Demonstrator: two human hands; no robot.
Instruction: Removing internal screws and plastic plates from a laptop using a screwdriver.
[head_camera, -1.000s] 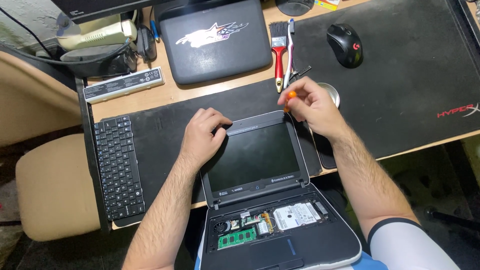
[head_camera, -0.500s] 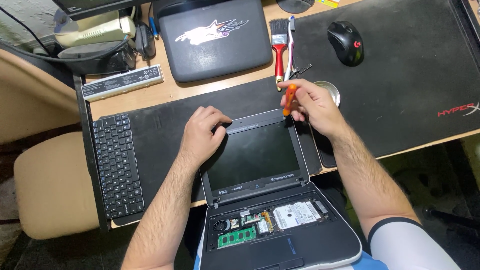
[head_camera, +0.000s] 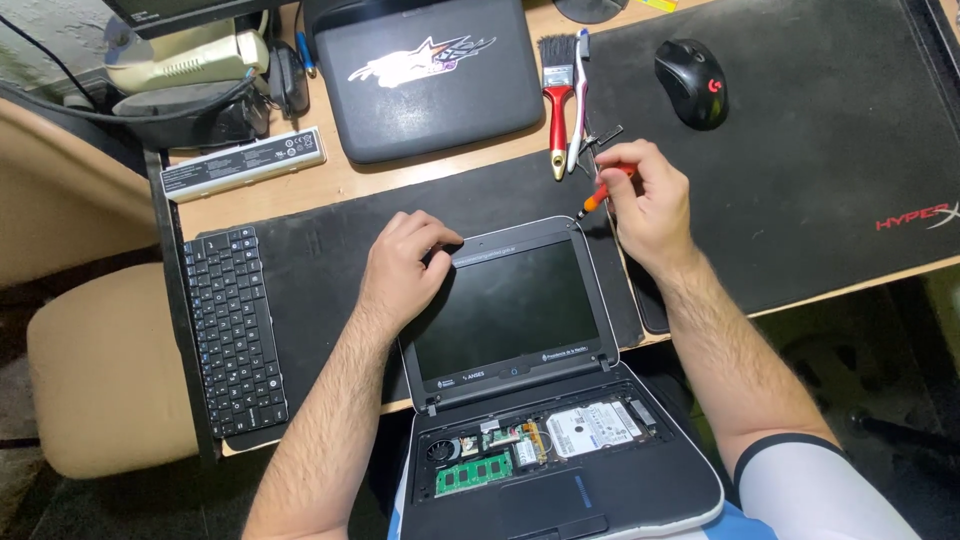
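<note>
A small laptop lies open flat, its dark screen on the desk edge and its base toward me with the keyboard removed, showing a green memory module and a silver hard drive. My left hand rests on the screen's top left corner, fingers on the bezel. My right hand grips a small orange-handled screwdriver, its tip pointing at the screen's top right corner.
A detached black keyboard lies at left on a black mat. Behind are a closed dark laptop, a white battery, a red-handled brush, a black mouse on a large mousepad, and a chair.
My right hand has lifted slightly and turned the screwdriver, bringing its tip down toward the screen's top right corner. My left hand has stayed on the top left corner.
</note>
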